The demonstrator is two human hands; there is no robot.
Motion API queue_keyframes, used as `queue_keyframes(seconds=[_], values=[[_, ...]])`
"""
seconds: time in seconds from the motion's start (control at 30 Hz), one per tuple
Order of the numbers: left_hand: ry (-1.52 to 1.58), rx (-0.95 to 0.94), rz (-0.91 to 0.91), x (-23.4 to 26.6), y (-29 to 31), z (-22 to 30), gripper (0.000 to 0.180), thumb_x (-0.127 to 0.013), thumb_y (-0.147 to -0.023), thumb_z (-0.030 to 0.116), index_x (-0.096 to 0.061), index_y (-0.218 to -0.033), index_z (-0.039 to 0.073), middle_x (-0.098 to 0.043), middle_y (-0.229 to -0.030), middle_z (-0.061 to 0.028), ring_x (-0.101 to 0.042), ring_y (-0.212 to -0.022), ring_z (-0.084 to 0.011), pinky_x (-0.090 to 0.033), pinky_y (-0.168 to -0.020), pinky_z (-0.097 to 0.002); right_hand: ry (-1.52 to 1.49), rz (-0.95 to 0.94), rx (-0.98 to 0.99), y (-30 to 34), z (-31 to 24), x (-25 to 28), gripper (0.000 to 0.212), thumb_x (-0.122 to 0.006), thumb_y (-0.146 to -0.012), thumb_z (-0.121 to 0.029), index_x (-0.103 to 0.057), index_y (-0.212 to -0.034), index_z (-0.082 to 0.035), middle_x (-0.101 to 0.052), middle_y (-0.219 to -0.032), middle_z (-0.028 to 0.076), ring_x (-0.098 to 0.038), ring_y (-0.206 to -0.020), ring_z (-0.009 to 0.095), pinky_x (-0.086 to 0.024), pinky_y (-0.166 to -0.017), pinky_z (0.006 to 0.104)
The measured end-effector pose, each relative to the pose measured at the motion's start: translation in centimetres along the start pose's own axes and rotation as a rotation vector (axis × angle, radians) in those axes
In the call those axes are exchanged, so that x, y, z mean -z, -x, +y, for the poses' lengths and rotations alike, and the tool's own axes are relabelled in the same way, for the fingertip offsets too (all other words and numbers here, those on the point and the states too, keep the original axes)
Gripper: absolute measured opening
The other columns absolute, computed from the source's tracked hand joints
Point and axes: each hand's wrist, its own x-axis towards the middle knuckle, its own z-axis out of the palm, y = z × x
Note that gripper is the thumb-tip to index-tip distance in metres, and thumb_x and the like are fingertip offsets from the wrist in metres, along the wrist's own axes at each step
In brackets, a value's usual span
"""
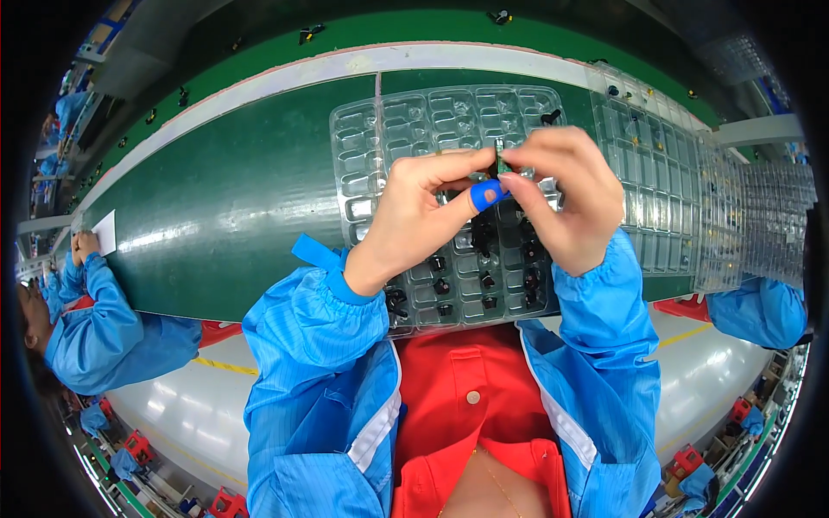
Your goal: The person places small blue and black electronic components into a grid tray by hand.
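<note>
Between the fingertips of both hands is a small green circuit board with dark parts (500,162), raised above a clear plastic tray (358,138). My left hand (429,203) pinches it from the left; blue tape wraps the thumb. From the right, the thumb and fingers of my right hand (566,190) close on the same piece. Several small black parts (442,286) sit in the tray's near pockets, and a single black part (550,117) lies at its far right corner. The hands hide the tray's middle.
More clear trays (648,173) stand to the right, stacked farther along. A green belt (380,26) carrying scattered small parts runs beyond the white rail (345,62). At the left, a person in a blue smock (95,319) works by a white sheet (105,233); another blue sleeve (756,311) shows right.
</note>
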Motion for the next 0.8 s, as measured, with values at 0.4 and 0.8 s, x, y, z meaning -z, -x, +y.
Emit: queue_keyframes(seconds=[0.4,0.8], values=[[-0.207,-0.077,-0.09,-0.7,-0.1,0.7,0.031,-0.06,-0.079,0.004,-0.052,-0.107,-0.005,-0.06,-0.09,-0.0163,-0.062,-0.077,-0.0204,-0.051,-0.066,-0.0289,-1.187,-0.044,-0.787,0.7,1.1,-0.7,0.025,-0.061,-0.077,-0.001,-0.061,-0.101,0.001,-0.055,-0.096,0.007,-0.051,-0.083,0.012,-0.046,-0.071,0.0242],[-0.056,-0.012,-0.165,-0.4,-0.2,0.9,0.029,-0.05,-0.087,0.015,-0.048,-0.111,-0.001,-0.06,-0.087,-0.0124,-0.059,-0.08,-0.0169,-0.049,-0.069,-0.0299,-1.147,-0.012,-0.841,0.3,0.5,-0.7,0.02,-0.059,-0.08,-0.003,-0.062,-0.098,0.003,-0.055,-0.092,0.008,-0.054,-0.073,0.013,-0.046,-0.063,0.024]])
